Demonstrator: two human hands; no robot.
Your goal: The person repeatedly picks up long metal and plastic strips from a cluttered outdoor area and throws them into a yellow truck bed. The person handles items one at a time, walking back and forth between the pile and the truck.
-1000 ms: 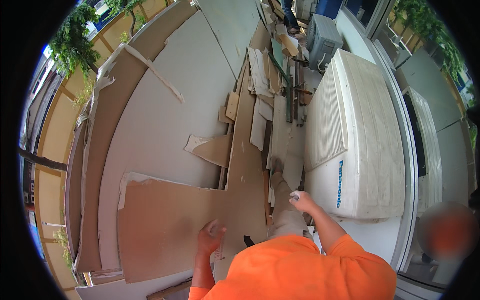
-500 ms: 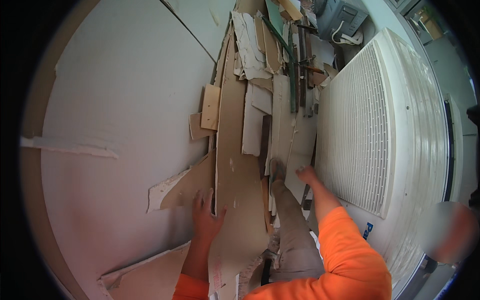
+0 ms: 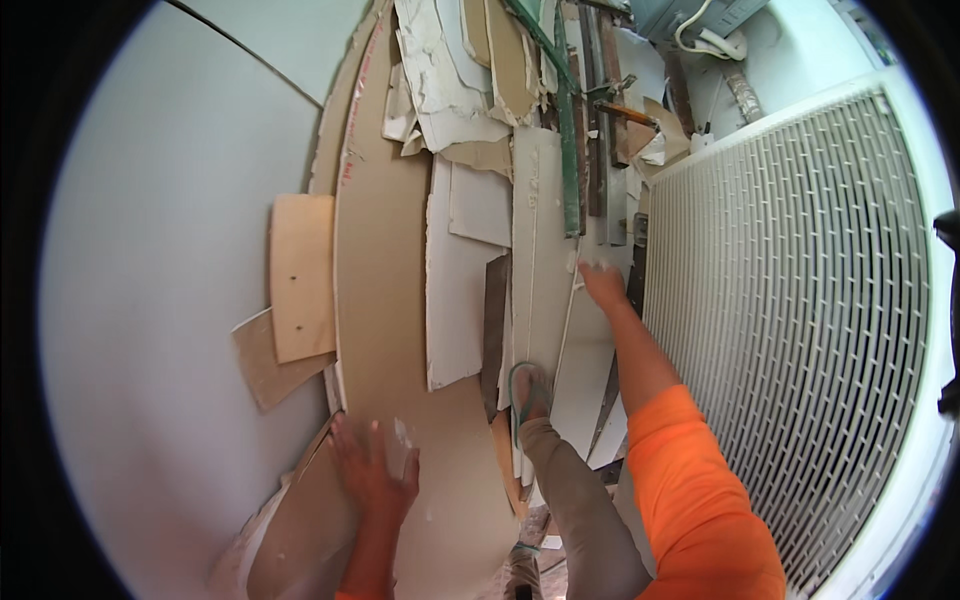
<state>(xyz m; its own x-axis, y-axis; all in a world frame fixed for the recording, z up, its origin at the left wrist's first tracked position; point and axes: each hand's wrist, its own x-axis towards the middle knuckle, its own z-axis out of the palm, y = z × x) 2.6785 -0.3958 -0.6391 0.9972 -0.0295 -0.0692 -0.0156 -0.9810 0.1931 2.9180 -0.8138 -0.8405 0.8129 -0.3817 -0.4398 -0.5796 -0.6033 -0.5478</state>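
My left hand (image 3: 377, 468), fingers spread, is against the long brown sheet of plasterboard (image 3: 385, 270) at its lower left, beside a torn brown board piece (image 3: 300, 530). Nothing is held in it. My right hand (image 3: 604, 284) reaches forward at the right with its fingers curled together, and no object shows in them. It hovers over pale board strips (image 3: 590, 345), close to the white slatted grille (image 3: 790, 310). Between my hands, my sandalled foot (image 3: 532, 392) stands on the layered boards.
A light wood piece (image 3: 302, 278) with two holes leans by the pale wall panel (image 3: 170, 250). Broken white plasterboard (image 3: 450, 90), a green metal bar (image 3: 570, 165) and dark metal strips (image 3: 596, 130) lie ahead. A grey machine with a white cable (image 3: 715, 40) stands far right.
I have moved forward over the debris, so the grille and boards look larger. My right arm has stretched farther ahead. My left hand remains spread at the long board.
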